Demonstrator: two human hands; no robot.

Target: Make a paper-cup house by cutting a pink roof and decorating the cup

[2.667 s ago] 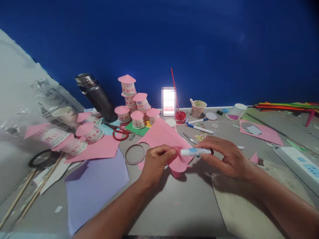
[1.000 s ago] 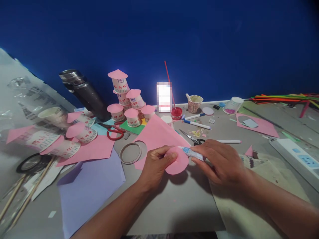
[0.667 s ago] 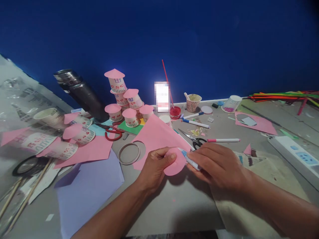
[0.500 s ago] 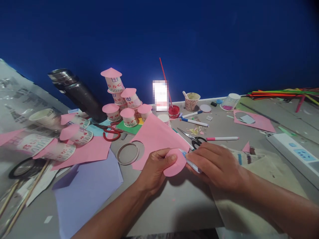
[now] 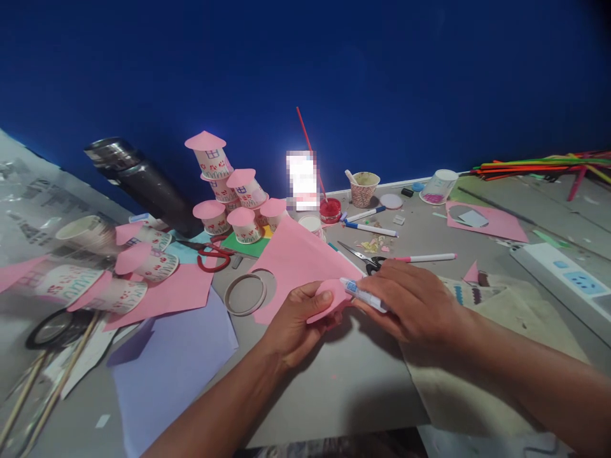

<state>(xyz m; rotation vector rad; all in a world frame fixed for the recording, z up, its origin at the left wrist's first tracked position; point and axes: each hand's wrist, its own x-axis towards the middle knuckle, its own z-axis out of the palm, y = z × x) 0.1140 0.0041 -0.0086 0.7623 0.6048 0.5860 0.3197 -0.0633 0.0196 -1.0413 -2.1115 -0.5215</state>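
Observation:
Between the thumb and fingers of my left hand (image 5: 305,312) is a round pink paper piece (image 5: 329,304), bent into a shallow cone. My right hand (image 5: 415,299) grips a slim white tube with blue print (image 5: 365,295), its front end against the paper piece's right edge. Its contents cannot be made out. Behind both hands lies a large pink sheet (image 5: 300,261) with a round cut-out on its left side. Black-handled scissors (image 5: 356,252) rest just beyond my right hand, their handles partly hidden by it.
Decorated paper cups with pink cone roofs (image 5: 214,162) are stacked at the back left, near a black flask (image 5: 147,184). A tape roll (image 5: 245,312) lies left of my hands. Markers (image 5: 372,229) lie behind them; a power strip (image 5: 568,286) sits at right.
The pink paper piece has tilted and shows more edge-on. My right hand has shifted the white tube slightly upward along its edge. The view has moved a little.

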